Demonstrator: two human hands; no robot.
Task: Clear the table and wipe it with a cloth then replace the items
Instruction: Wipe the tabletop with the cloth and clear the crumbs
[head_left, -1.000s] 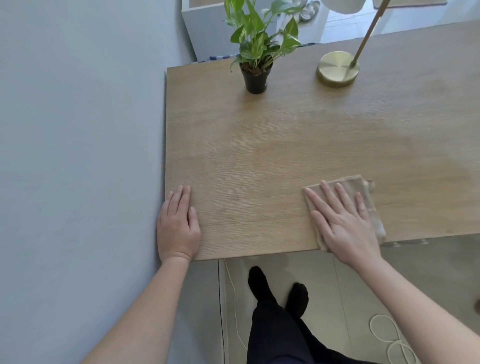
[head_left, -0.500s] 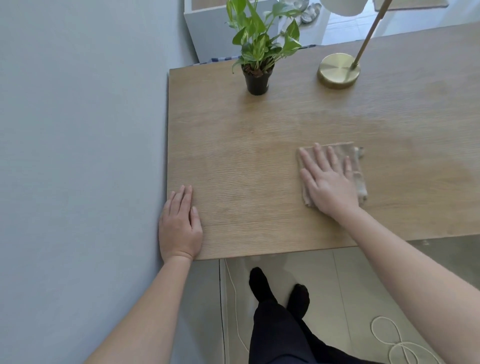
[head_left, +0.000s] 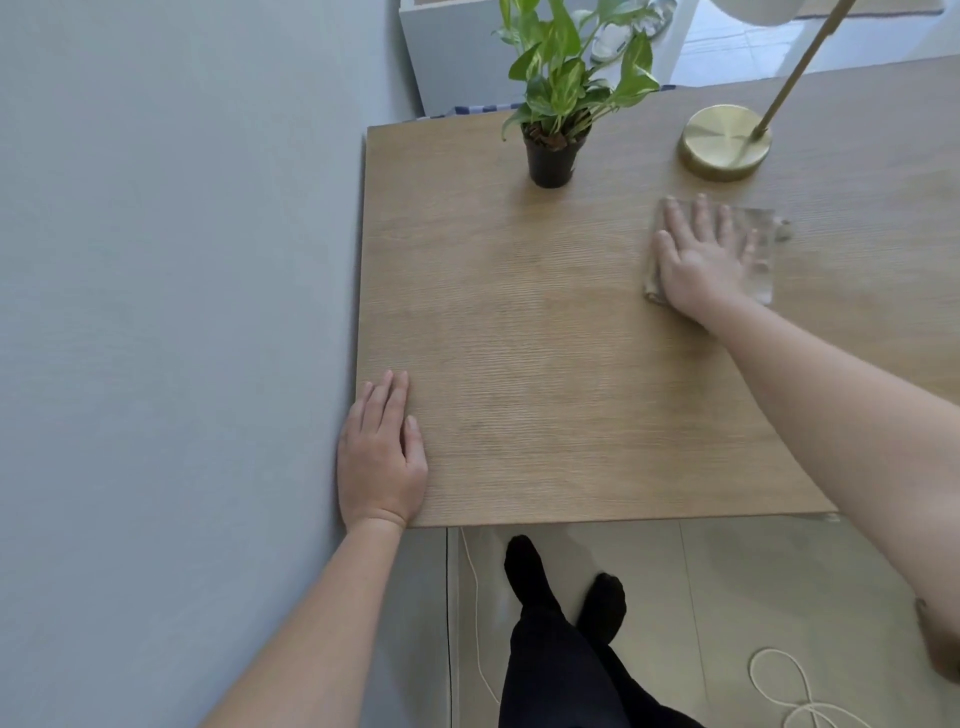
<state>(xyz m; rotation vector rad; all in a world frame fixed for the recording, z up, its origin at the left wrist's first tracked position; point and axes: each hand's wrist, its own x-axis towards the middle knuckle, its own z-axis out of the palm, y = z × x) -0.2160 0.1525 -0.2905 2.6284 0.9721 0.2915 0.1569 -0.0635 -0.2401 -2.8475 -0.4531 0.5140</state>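
Single head-worn wide-angle view, looking steeply down from close above the table (head_left: 545, 338) corner

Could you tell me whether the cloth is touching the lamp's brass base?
Apart. The head view shows a strip of bare table between the cloth and the lamp base.

Left hand (head_left: 382, 457) and right hand (head_left: 701, 260) are both bare, and the forearms are bare all the way out to the frame edge. Nails short and plain, clearest on the left hand at the near-left corner of the table (head_left: 545, 364), where one skin crease marks the wrist. Under the table's near edge: black trousers (head_left: 556, 670), plain matte fabric with narrow legs and a few soft folds, running straight into black socks (head_left: 524, 566) with rounded toes; the join between trouser hem and sock is too dark to make out.
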